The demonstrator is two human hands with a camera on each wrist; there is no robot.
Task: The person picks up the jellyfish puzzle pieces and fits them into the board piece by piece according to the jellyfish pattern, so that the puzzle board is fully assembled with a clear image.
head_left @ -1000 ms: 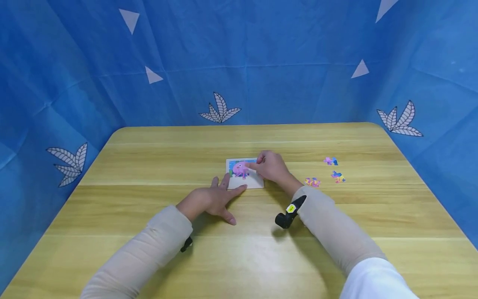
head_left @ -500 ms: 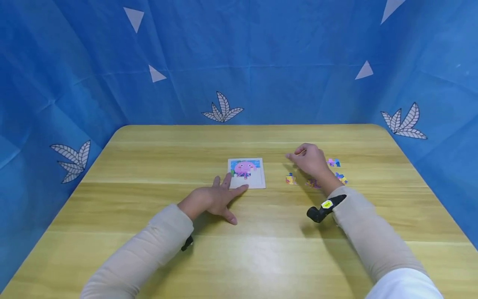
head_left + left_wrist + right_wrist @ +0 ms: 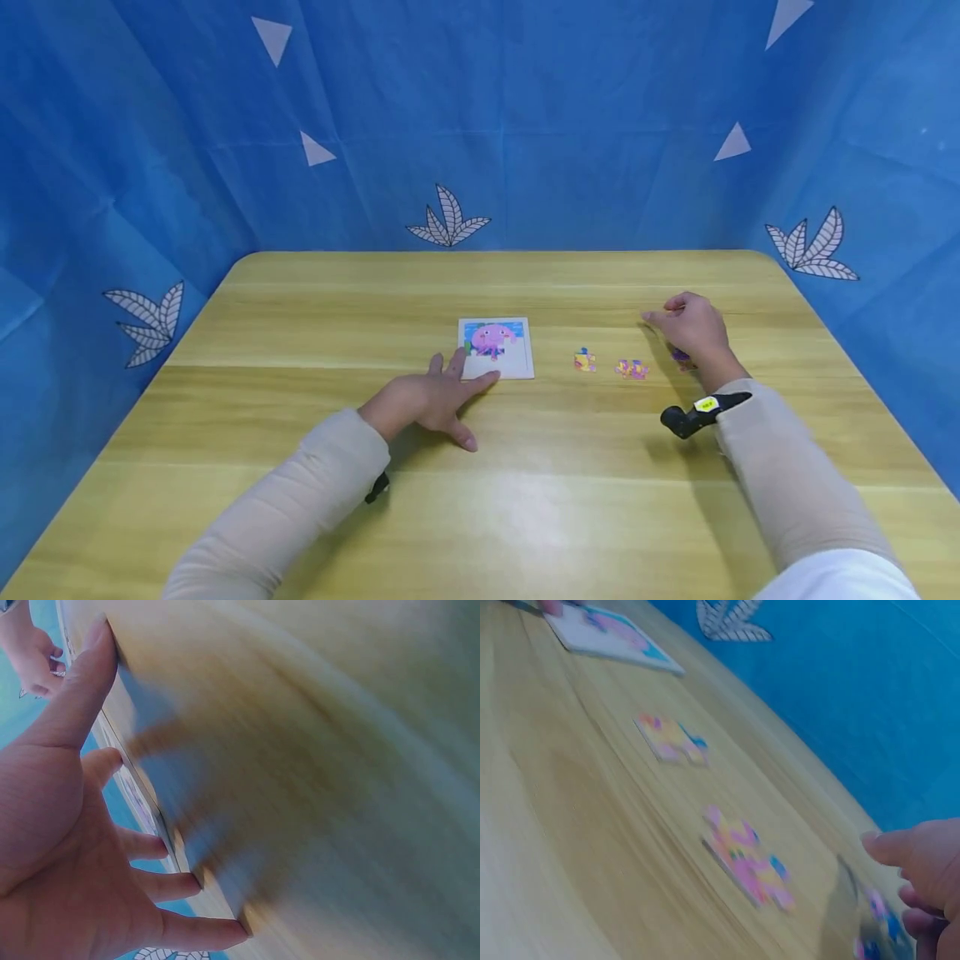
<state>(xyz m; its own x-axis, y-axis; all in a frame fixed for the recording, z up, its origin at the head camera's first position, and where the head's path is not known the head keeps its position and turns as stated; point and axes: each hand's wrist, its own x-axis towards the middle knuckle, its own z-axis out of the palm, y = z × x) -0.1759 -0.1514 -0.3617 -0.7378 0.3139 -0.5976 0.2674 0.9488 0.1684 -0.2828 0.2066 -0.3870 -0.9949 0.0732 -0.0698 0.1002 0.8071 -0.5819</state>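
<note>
A small white puzzle board (image 3: pixel 496 347) with a pink creature picture lies mid-table. My left hand (image 3: pixel 431 398) lies flat on the table with spread fingers, its fingertips touching the board's near left corner; the left wrist view shows this hand (image 3: pixel 67 847) pressed against the wood. My right hand (image 3: pixel 688 327) hovers at the right over a purple loose piece (image 3: pixel 681 357), fingers loosely curled and holding nothing. A yellow piece (image 3: pixel 584 360) and a pink-yellow piece (image 3: pixel 632 368) lie between it and the board. In the blurred right wrist view, the fingers (image 3: pixel 926 877) are just above a piece (image 3: pixel 877 919).
The yellow wooden table (image 3: pixel 525 500) is walled by a blue cloth backdrop (image 3: pixel 480 125) on three sides. Small black wrist cameras (image 3: pixel 693 414) sit on both sleeves. The right wrist view shows two loose pieces (image 3: pixel 671 740) (image 3: pixel 746 859) and the board (image 3: pixel 607 634) far left.
My right hand has left the puzzle board and moved right across the table to the loose pieces. The left hand has stayed put at the board's corner.
</note>
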